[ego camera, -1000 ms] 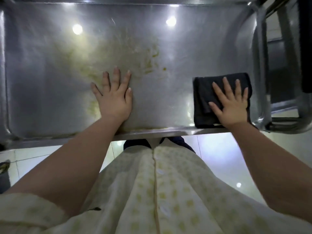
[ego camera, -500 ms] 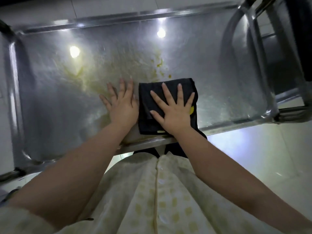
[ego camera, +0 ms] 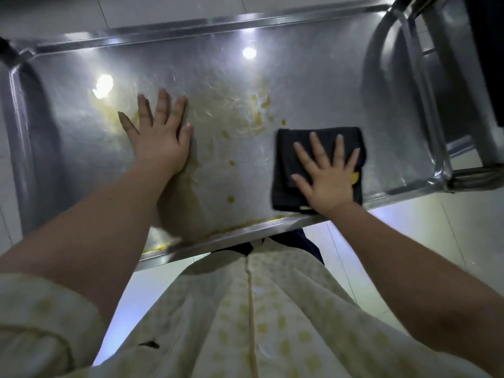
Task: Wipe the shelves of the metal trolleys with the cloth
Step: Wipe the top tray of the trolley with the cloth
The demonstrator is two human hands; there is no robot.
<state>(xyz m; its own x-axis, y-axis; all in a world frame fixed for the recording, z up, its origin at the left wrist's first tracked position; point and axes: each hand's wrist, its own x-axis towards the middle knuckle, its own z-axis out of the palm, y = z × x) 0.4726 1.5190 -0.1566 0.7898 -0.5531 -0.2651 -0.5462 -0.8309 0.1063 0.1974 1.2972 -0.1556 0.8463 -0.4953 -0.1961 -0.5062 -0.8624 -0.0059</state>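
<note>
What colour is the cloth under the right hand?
Black, or very dark navy; the cloth shows best in the head view.

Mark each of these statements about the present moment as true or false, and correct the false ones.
1. The right hand lies flat, fingers spread, on the dark cloth. True.
2. The cloth lies at the left end of the shelf. False: it lies toward the right end, close to the near rim.
3. The left hand rests flat on the bare metal and holds nothing. True.
4. The shelf is clean all over. False: yellowish smears lie on the metal between the two hands.
5. Both hands touch the cloth. False: only the right hand touches it; the left hand is well apart from it.
</note>
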